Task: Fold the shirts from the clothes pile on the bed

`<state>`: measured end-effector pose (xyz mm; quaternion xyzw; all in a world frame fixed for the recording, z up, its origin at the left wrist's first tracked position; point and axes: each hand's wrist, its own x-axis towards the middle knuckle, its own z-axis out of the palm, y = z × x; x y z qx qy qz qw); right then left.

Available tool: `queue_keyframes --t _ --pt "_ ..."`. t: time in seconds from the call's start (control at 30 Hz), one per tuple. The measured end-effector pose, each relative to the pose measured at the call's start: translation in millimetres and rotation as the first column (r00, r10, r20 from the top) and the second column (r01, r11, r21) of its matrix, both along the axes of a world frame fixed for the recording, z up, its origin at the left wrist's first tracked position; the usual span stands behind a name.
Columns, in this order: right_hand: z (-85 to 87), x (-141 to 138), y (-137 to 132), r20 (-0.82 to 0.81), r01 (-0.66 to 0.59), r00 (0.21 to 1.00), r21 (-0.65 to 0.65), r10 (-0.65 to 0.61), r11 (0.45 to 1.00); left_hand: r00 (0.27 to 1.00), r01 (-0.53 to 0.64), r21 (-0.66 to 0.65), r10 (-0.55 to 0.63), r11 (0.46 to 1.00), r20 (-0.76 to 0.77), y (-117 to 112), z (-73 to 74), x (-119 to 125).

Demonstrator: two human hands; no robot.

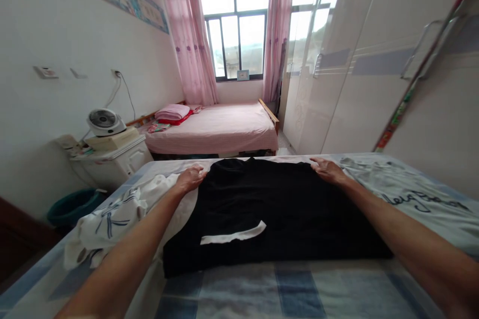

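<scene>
A black garment (273, 209) with a white band (234, 234) lies spread flat on the blue checked bed (284, 289) in front of me. My left hand (190, 178) rests on its far left corner, fingers curled and pinching the edge. At the far right corner my right hand (327, 169) presses down, fingers gripping the cloth there. Both arms reach forward over the bed.
A white patterned garment (108, 222) lies crumpled at the left, a grey printed one (404, 189) at the right. Beyond stand a pink bed (217, 129), a nightstand with a fan (103, 122), a teal bin (71, 207) and wardrobe doors (374, 60).
</scene>
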<state>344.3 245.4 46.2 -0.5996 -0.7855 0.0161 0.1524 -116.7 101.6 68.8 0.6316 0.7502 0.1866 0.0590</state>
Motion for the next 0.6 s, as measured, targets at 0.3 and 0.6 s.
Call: queue_keyframes --t 0.3,0.6 --pt "-13.8 -16.5 49.1 0.009 -0.132 0.991 -0.079 0.134 0.988 0.93 -0.003 -0.065 0.027 0.998 0.366 52.9 -13.3 0.8" --pt "-20.4 -28.5 62.1 0.094 0.011 0.996 -0.084 -0.003 0.996 0.735 -0.005 -0.123 0.087 0.992 0.672 64.5 -27.0 10.5"
